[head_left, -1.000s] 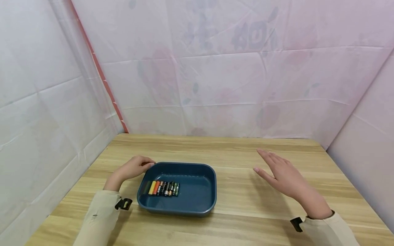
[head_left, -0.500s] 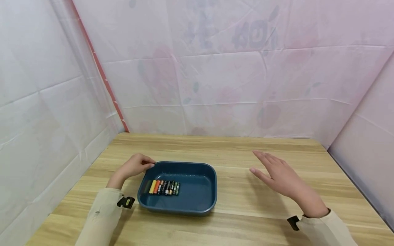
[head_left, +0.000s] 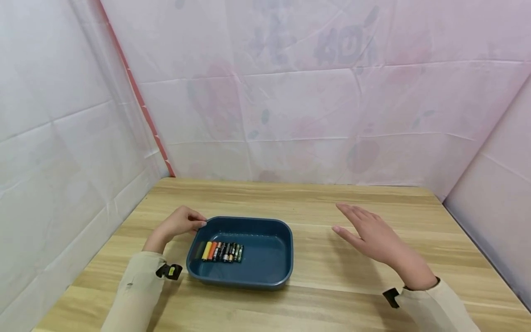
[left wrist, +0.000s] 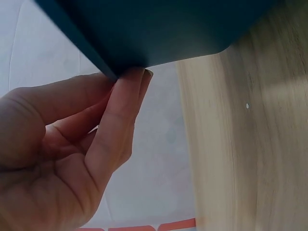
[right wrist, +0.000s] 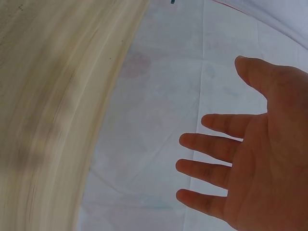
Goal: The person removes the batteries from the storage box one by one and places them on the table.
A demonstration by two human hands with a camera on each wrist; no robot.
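Fingers [left wrist: 120, 115] of the left hand [head_left: 176, 224] pinch the blue tray [head_left: 269, 272] at its far-left corner; the right hand [head_left: 373, 235] hovers flat, fingers spread, empty. A level, steady grip should keep the batteries [head_left: 221, 252] in their row.

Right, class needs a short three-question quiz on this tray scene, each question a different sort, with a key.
1. True or false: the right hand holds a battery.
2. Multiple choice: the batteries lie (A) on the bare table, (B) in a row in the left part of the blue tray, (C) in the right hand.
3. Short answer: which part of the tray does the left hand touch?

Key:
1. False; its fingers are spread and hold nothing, apart from the tray over the wooden table.
2. B.
3. The far left corner of the rim; the left wrist view shows fingers pinching its edge.
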